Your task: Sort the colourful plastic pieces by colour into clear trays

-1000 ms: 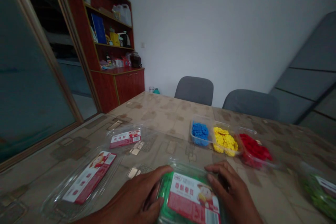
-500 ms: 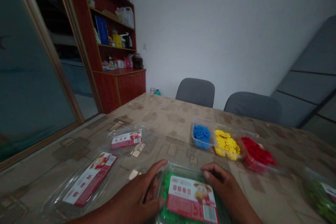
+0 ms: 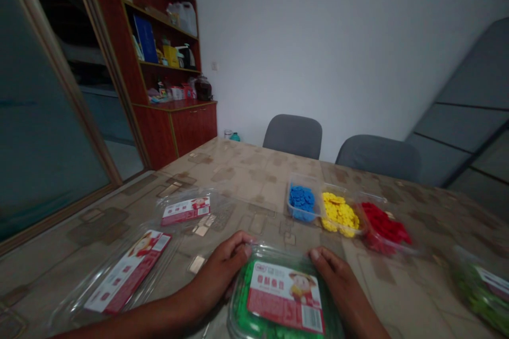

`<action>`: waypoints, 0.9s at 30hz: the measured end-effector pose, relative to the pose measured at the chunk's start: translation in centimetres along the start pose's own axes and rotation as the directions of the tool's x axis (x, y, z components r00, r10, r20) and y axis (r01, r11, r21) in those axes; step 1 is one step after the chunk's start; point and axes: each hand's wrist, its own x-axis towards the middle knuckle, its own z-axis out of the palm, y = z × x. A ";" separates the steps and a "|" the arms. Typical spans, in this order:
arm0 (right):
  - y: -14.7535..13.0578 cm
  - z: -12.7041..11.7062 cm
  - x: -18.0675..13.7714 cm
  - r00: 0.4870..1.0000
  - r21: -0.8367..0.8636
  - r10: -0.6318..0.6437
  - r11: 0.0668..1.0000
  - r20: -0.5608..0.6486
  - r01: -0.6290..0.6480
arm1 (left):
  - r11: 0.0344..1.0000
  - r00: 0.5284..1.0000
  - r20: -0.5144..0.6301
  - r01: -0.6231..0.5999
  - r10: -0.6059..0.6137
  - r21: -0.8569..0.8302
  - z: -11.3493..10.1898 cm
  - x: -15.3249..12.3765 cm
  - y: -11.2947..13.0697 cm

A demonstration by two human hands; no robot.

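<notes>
A clear plastic box (image 3: 278, 323) of green pieces stands on the table close to me, its lid (image 3: 284, 296) carrying a red and white label. My left hand (image 3: 228, 259) pinches the far left corner of the lid, thumb and fingertips together at the rim. On the opposite side, my right hand (image 3: 336, 275) grips the far right corner, its fingers bent over the edge. Whether the lid is fully snapped down there, I cannot tell. Left of my hands lie two loose clear lids with the same labels, a near lid (image 3: 127, 270) and a farther lid (image 3: 186, 209).
Beyond the box stand open clear tubs of blue pieces (image 3: 302, 201), yellow pieces (image 3: 340, 214) and red pieces (image 3: 384, 228). A lidded box of green contents (image 3: 483, 291) sits at the right edge. Two grey chairs (image 3: 293, 135) line the table's far side.
My left hand has shifted from the box's left side up to its far left corner, its fingers now closing there. The right hand stays at the far right corner. The view has shifted slightly.
</notes>
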 end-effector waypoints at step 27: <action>0.4 0.1 0.8 0.993 -0.005 -0.115 0.993 -0.007 0.115 | 0.192 0.815 0.579 -0.568 -0.004 0.801 1.6 -2.3 6.5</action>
